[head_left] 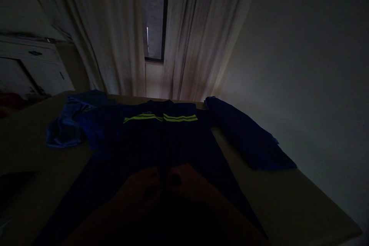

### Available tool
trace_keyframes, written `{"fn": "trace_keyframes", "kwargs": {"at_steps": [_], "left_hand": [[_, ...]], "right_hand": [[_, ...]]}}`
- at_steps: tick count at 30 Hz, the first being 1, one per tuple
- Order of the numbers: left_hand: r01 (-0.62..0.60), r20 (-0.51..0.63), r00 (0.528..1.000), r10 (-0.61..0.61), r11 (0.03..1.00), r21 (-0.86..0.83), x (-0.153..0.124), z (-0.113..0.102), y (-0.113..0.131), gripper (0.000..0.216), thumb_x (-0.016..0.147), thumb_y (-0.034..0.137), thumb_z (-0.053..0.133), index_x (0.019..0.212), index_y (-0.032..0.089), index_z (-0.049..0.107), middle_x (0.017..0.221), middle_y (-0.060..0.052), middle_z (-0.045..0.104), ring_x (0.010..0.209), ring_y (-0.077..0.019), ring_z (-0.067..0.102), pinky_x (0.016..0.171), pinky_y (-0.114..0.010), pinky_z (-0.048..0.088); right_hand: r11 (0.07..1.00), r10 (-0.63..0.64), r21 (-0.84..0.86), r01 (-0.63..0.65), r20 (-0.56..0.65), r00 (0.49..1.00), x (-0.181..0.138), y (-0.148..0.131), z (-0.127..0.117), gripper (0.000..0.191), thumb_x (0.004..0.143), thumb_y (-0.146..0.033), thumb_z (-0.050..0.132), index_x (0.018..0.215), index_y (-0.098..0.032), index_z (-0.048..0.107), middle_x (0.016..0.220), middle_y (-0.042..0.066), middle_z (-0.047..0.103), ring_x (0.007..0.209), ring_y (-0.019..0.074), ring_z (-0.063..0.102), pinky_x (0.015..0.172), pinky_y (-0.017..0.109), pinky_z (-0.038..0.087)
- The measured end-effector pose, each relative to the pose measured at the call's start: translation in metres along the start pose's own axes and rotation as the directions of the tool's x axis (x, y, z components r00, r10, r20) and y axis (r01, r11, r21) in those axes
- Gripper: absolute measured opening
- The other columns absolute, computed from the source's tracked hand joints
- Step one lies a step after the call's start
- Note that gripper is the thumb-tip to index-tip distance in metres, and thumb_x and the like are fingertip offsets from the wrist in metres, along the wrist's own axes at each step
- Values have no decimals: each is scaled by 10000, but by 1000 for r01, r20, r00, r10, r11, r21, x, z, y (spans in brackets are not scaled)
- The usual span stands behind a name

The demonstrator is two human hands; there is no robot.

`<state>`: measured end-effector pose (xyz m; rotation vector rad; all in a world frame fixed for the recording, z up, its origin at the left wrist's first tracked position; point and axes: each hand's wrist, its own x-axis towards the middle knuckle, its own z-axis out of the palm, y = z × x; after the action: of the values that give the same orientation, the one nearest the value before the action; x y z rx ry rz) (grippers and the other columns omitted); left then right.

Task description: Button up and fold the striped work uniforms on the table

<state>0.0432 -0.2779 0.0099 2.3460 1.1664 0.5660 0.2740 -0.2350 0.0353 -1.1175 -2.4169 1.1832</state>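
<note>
A dark navy work jacket (184, 142) with yellow-green stripes (180, 118) across its chest lies spread out, collar away from me. My left hand (144, 190) and my right hand (187, 182) meet low on its front, at the middle line. Fingers of both hands are curled closed on the jacket's front edges. Deep shadow hides the fingertips and any small fastener between them. Toward the left, the jacket's sleeve (96, 127) is bunched up.
Faded blue jeans (67, 123) lie crumpled at the left of the beige surface (276, 196). A long dark blue cloth piece (248, 134) rests at the right by the wall (302, 84). Curtains (115, 34) hang behind; a cabinet (37, 61) stands far left. A dark flat object (14, 184) lies near left.
</note>
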Motion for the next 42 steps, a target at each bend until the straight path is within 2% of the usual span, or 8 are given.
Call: {"fn": "trace_keyframes", "kwargs": {"at_steps": [10, 22, 28, 32, 35, 37, 40, 42], "left_hand": [[172, -57, 983, -177, 982, -75, 4, 21, -12, 81, 896, 199, 558, 904, 218, 637, 933, -17, 656, 860, -171, 608, 789, -309, 454], [212, -90, 973, -212, 977, -7, 3, 21, -8, 85, 842, 180, 579, 910, 222, 607, 904, -9, 655, 823, -179, 608, 744, -303, 429], [124, -187, 977, -100, 985, 122, 2, 20, -3, 68, 870, 177, 560, 906, 231, 582, 873, -8, 641, 778, -167, 611, 690, -277, 444], [45, -239, 971, 26, 957, 287, 1, 19, -3, 100, 910, 182, 519, 906, 227, 608, 844, -23, 658, 768, -182, 622, 704, -303, 466], [-14, -239, 966, 97, 944, 328, 2, 18, -1, 149, 924, 181, 507, 941, 230, 647, 876, -36, 681, 807, -184, 633, 753, -313, 488], [-10, -210, 975, 78, 952, 306, 2, 15, 0, 173, 948, 204, 502, 957, 236, 672, 916, -37, 692, 833, -181, 640, 783, -323, 495], [47, -187, 982, 12, 950, 309, 3, 5, -7, 244, 1011, 282, 457, 1042, 258, 698, 1054, -43, 712, 970, -201, 652, 905, -382, 488], [148, -265, 963, -49, 918, 368, 2, -4, -22, 310, 1031, 359, 438, 1222, 270, 666, 1273, -71, 680, 1173, -245, 610, 1049, -467, 423]], "right_hand": [[997, 12, -76, -17, -58, 998, 1, -10, 3, 165, 846, -310, 720, 966, -198, 746, 937, 24, 763, 834, 173, 689, 694, 232, 434], [999, 6, -42, -12, -137, 991, 5, -5, 17, 172, 864, -304, 689, 982, -188, 737, 879, 14, 746, 783, 156, 663, 644, 222, 398], [993, 49, 116, -26, -204, 978, 6, -7, 23, 178, 900, -323, 663, 978, -176, 728, 897, 20, 746, 779, 144, 653, 642, 222, 401], [975, 105, 216, -61, -200, 974, 9, -7, 23, 150, 906, -295, 655, 948, -170, 728, 885, 20, 744, 799, 146, 656, 649, 221, 421], [984, 94, 165, -61, -202, 975, 9, -7, 19, 127, 887, -282, 679, 955, -182, 721, 929, 17, 745, 833, 151, 658, 698, 231, 440], [993, 76, 100, -54, -223, 972, 8, -6, 14, 153, 899, -295, 670, 1012, -195, 701, 958, 16, 740, 847, 154, 659, 733, 242, 452], [998, 41, -38, -57, -340, 939, 7, 1, 6, 270, 957, -329, 601, 1198, -213, 635, 1068, 44, 723, 955, 183, 664, 856, 289, 471], [986, -34, -161, -40, -433, 901, 8, 9, 1, 404, 991, -390, 562, 1363, -231, 553, 1281, 89, 663, 1166, 222, 610, 1015, 354, 433]]}}
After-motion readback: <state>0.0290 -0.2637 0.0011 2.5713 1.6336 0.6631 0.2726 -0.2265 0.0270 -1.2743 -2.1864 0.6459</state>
